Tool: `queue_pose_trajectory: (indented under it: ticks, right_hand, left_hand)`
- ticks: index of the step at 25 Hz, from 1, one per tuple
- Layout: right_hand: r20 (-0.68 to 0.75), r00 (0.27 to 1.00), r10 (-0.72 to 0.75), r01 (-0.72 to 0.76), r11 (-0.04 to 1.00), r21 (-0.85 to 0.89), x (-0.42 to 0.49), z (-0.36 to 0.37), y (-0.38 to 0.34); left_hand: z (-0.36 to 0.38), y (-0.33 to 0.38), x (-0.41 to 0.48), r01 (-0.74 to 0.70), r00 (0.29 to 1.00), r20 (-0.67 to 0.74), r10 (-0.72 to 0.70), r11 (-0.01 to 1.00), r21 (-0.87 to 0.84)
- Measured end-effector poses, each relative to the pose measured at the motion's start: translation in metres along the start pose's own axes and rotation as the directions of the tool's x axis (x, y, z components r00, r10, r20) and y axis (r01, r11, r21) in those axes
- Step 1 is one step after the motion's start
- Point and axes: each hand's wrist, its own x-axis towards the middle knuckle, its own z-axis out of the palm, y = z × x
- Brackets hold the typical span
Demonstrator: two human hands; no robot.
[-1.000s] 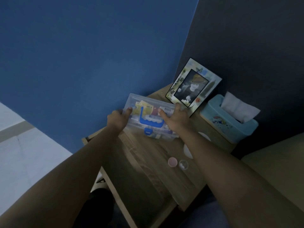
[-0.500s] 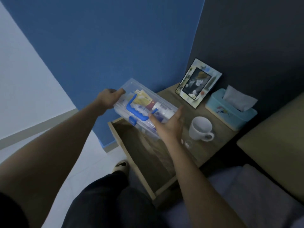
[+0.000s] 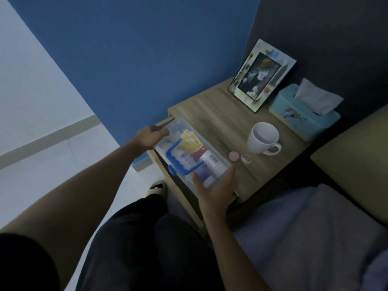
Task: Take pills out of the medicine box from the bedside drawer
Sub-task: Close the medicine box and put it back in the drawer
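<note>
Both hands, left hand [image 3: 150, 136] and right hand [image 3: 216, 190], grip the ends of a clear medicine box [image 3: 189, 156]; rigid, light, likely slippery plastic.

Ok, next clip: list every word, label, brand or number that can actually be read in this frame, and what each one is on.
None can be read.
Packets and bottles inside the clear medicine box: printed labels show, too blurred to read.
Tissue box: a coloured picture on its side, any lettering too small to tell.
Photo frame: pictures only, no legible text.
White mug: no print visible.
Left hand and right hand hold the box by its ends.
</note>
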Motion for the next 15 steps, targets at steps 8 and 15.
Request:
queue_pose_trajectory:
  ticks: [8, 15]
  right_hand:
    - [-0.146, 0.989, -0.023, 0.013, 0.998, -0.066, -0.004, 0.046, 0.016]
    - [-0.224, 0.969, -0.1, 0.087, 0.994, -0.067, -0.021, 0.071, 0.03]
  left_hand:
    - [-0.003, -0.023, 0.053, 0.028, 0.996, 0.089, -0.025, 0.999, -0.039]
    - [-0.013, -0.03, 0.058, 0.02, 0.987, 0.16, -0.021, 1.0, 0.012]
